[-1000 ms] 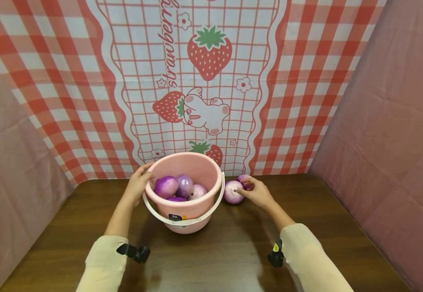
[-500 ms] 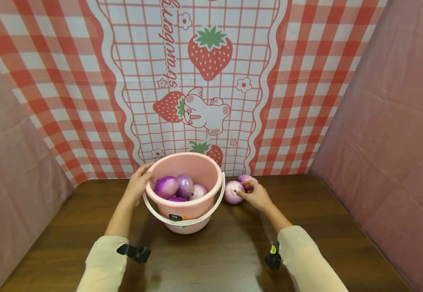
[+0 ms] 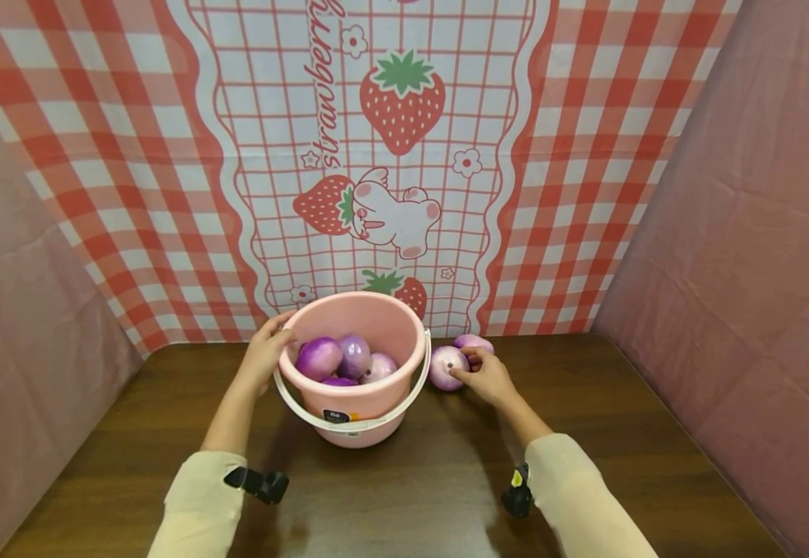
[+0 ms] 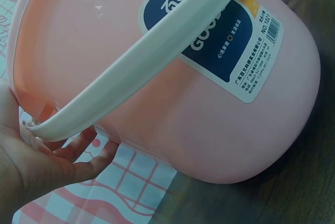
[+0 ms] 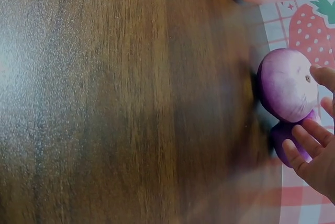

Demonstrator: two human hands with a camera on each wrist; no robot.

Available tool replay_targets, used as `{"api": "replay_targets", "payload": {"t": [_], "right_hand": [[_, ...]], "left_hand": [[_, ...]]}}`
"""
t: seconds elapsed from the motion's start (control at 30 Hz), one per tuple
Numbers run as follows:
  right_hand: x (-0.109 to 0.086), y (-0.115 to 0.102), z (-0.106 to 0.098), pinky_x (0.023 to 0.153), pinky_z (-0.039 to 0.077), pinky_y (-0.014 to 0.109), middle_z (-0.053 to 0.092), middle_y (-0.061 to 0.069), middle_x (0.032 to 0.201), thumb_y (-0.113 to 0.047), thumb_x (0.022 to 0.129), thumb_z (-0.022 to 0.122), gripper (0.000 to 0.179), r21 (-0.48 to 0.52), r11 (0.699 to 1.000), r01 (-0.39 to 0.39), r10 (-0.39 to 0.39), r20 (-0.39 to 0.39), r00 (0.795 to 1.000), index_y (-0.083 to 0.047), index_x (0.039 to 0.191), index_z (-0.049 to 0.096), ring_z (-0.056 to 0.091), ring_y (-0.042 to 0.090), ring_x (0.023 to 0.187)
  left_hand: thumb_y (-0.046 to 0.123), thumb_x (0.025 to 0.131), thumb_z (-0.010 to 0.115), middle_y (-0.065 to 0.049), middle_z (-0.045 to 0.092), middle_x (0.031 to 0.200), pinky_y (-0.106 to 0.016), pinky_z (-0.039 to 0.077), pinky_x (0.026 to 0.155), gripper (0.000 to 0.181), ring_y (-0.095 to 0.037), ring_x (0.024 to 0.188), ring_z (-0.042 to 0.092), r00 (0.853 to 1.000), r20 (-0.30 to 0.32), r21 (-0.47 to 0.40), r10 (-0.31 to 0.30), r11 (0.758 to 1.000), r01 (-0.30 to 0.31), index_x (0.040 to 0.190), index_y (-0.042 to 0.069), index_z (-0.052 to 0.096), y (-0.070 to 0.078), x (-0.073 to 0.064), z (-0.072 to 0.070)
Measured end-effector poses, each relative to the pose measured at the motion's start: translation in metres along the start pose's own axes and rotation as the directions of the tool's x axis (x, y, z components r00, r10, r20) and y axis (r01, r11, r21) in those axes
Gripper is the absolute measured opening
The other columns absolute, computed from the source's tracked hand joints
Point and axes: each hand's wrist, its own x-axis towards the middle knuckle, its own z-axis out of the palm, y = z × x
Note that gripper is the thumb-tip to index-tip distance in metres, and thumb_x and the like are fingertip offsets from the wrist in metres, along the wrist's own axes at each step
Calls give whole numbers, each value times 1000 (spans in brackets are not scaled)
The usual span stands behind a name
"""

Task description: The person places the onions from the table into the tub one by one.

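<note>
A pink bucket [image 3: 352, 407] with a white handle stands on the table, slightly left of the middle. My left hand [image 3: 265, 353] holds its left rim; in the left wrist view the fingers [image 4: 97, 161] lie against the outside wall beneath the handle [image 4: 131, 72]. Inside are several purple onions [image 3: 319, 358]. To the right of the bucket sits a pale purple onion [image 3: 449, 368], and a second onion [image 3: 474, 342] is behind it. My right hand [image 3: 490, 377] is at the nearer onion's right side, thumb near its stem end, the other fingers extended between both onions.
The brown wooden table [image 3: 390, 496] runs up to a red-and-white checked strawberry cloth [image 3: 572, 232] at the back. Pink cloth [image 3: 739, 256] hangs on both sides. A black wrist camera [image 3: 516, 492] sits on each sleeve.
My right hand has shifted slightly left and down, off the rear onion toward the nearer one, so more of the rear onion shows. The left hand and bucket have stayed put.
</note>
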Motion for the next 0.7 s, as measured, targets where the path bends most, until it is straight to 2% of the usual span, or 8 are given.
{"api": "replay_targets", "payload": {"t": [0.37, 0.7], "right_hand": [[0, 2, 5, 83, 52, 41, 61, 23, 103, -18, 78, 73, 54, 6, 1000, -24, 24, 1, 1000, 4, 123, 54, 61, 34, 96], [0, 6, 14, 86, 49, 45, 62, 25, 105, -18, 76, 74, 58, 26, 1000, -9, 10, -37, 999, 5, 124, 51, 59, 34, 97]], "left_hand": [[11, 88, 45, -22, 44, 133, -12, 45, 80, 56, -24, 112, 48, 1000, -10, 7, 8, 1000, -8, 144, 10, 37, -2, 1, 0], [11, 88, 46, -22, 45, 130, -15, 45, 82, 56, -25, 111, 48, 1000, -15, 10, 11, 1000, -11, 143, 10, 38, -2, 2, 0]]}}
